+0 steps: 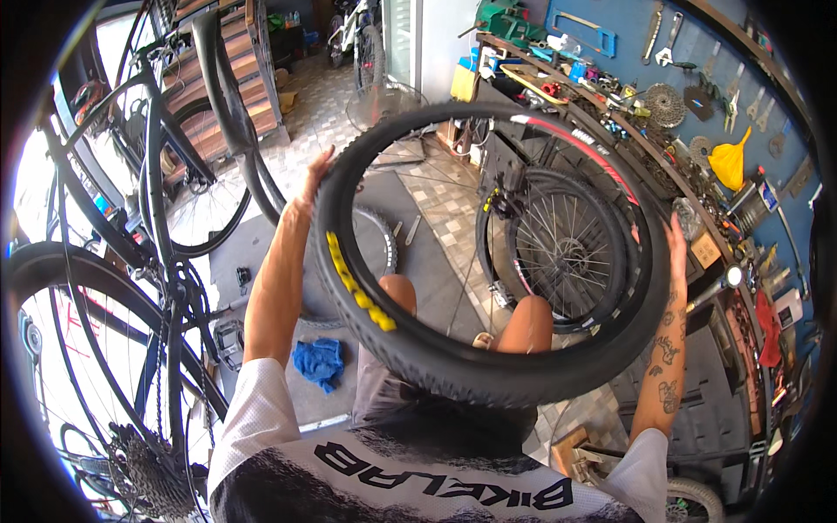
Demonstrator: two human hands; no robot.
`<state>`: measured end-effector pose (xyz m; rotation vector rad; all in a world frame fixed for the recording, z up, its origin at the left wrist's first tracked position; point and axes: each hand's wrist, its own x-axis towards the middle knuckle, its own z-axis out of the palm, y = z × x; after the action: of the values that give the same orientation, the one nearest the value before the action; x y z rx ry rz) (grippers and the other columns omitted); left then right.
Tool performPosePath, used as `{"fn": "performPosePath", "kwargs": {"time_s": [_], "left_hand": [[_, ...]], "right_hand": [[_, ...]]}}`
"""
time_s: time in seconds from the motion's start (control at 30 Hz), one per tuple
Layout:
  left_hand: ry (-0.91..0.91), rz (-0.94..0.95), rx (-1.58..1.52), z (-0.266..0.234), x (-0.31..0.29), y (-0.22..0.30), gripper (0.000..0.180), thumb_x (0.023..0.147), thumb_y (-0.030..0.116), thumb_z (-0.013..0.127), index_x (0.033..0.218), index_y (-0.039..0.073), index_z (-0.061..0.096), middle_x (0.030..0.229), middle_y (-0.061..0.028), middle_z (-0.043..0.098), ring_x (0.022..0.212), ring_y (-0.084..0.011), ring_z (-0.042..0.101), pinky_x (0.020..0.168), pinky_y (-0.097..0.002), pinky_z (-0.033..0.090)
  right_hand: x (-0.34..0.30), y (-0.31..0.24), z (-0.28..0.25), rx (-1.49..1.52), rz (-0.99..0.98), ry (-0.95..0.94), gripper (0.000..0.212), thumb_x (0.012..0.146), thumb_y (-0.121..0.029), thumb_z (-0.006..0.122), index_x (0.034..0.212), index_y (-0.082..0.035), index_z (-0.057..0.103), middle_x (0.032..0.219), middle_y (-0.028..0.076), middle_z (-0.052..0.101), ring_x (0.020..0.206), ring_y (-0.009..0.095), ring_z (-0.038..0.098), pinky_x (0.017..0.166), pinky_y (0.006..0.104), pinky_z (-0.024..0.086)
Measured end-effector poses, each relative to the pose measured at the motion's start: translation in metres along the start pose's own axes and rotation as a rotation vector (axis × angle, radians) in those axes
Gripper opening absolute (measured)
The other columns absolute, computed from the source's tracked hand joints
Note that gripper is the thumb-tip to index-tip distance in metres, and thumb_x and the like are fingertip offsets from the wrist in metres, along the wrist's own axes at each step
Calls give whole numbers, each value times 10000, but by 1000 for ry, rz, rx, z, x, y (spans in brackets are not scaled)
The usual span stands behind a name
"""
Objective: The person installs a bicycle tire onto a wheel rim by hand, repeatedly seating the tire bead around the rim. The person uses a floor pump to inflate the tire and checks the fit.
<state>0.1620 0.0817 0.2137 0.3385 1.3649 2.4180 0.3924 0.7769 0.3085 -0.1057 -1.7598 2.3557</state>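
The wall at the right side is blue (697,39), and along it runs a long wooden workbench (632,131). Farther back stands a pale wall (445,44). The floor is of small beige and brown tiles (436,196), partly covered by a grey mat (279,292). At the upper left there are wooden stairs (240,96), and strong white light enters from the left.

A bicycle repair workshop: wrenches (653,35), a hacksaw (603,40) and a cassette (665,105) hang on a blue wall (629,54) behind a worktop (641,138) crowded with tools; bicycles (175,301) stand at the left, a spoked wheel (571,243) near the worktop, and a knobbly tyre (488,370) is held up in the foreground.
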Motion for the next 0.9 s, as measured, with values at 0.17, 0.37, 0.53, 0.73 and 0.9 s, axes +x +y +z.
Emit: {"fn": "performPosePath", "kwargs": {"time_s": [0.17,0.37,0.53,0.73,0.9], "left_hand": [[58,-102,83,-8,-42,-40,846,985,724,541,1445,15,569,1247,-229,711,1032,-326,745,894,-401,617],[313,27,31,3,-67,-47,654,1024,645,558,1316,66,638,1036,-125,762,830,-199,744,725,-349,631],[517,39,137,22,-88,-50,663,995,671,596,1233,60,692,939,-83,741,717,-168,705,626,-318,589],[510,100,109,18,-94,-62,565,1050,559,584,1290,57,679,1089,-70,748,909,-165,718,839,-329,591],[552,105,101,7,-87,-72,611,1014,626,601,1331,105,645,1009,-46,738,808,-157,712,722,-296,599]], "right_hand": [[-22,32,11,-192,105,171,791,1021,-706,506,1367,-5,629,1143,88,744,920,169,726,791,323,618],[-40,42,16,-242,-20,329,753,1019,-727,486,1335,-61,643,1062,61,739,814,151,715,698,302,604],[-61,47,12,-302,-115,359,757,1046,-717,425,1366,-59,625,1067,75,737,800,159,714,692,301,601],[-78,54,-2,-232,-68,354,903,999,-814,362,1403,-43,603,1120,130,745,833,219,731,762,365,617],[-88,58,-11,-216,-97,329,963,978,-848,333,1405,-19,573,1139,182,740,835,240,737,773,371,627]]}}
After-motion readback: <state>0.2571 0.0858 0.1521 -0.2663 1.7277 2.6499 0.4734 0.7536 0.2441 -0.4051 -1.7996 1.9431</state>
